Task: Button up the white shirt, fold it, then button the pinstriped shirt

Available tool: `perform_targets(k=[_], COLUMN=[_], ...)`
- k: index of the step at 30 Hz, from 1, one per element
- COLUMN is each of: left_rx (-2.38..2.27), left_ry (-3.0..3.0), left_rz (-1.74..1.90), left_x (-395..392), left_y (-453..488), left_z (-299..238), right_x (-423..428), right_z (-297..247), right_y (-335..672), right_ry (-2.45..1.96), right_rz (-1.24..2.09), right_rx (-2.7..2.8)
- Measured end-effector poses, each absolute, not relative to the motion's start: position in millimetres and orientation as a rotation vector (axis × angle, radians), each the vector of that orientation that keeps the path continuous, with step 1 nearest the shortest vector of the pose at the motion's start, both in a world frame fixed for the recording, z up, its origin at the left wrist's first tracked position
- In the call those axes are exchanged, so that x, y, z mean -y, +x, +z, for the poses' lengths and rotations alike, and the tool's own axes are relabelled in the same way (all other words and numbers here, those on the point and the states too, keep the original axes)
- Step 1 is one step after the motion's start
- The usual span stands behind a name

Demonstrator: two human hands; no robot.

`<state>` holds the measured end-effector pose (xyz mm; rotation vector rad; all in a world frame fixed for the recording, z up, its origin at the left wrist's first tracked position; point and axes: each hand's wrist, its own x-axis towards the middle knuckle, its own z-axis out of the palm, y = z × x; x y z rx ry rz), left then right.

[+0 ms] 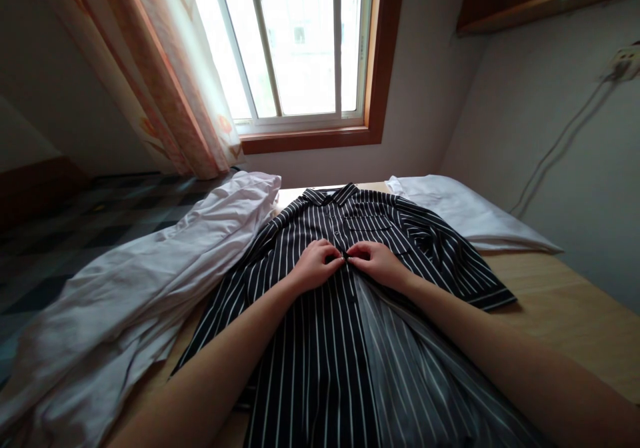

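A black shirt with white stripes (310, 341) lies spread on the table, its collar toward the window. Above the hands its front edges meet; below them the right-hand panel is folded open and shows a greyer inner side. My left hand (320, 261) pinches the front edge of the shirt at mid-chest. Right beside it, my right hand (377, 263) pinches the same edge, fingertips almost touching those of the left. Whether a button is between the fingers is too small to tell. A chest pocket (369, 224) sits just beyond my right hand.
White crumpled cloth (150, 268) lies along the left, over the table edge and a dark checked bed (30, 261). A folded white garment (450, 201) lies at the back right of the wooden table (565, 315). Behind are a window (300, 48), a curtain (175, 81) and a wall cord (555, 135).
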<state>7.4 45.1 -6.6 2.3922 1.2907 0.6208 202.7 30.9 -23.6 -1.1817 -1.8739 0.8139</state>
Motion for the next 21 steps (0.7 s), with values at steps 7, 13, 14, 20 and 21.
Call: perform_targets(k=[7,13,14,20,21], left_rx=[-1.269,-1.268,-1.263,-1.247,-1.252], left_ry=[2.351,2.304,2.302,2.324,2.326], left_rz=[0.644,0.685,0.686,0.695,0.697], left_x=[-47.7,-49.7,-50.0,-51.3,-51.3], left_y=[7.1,7.2,7.2,6.4,6.3], left_z=[-7.8,-10.4,-10.9,-13.7,-14.0], right_x=[-33.8,-35.4,-35.4,-34.6,-34.6], right_z=[-26.2,-27.6,-27.8,-24.4,-23.6], right_y=[205.5,206.9,207.0,208.6,208.8], right_ry=[-1.188,-1.147,-1.135,-1.085,-1.090], right_rz=[0.866,0.929,0.944,0.968,0.943], right_rx=[1.893,1.894,1.891,1.900,1.914])
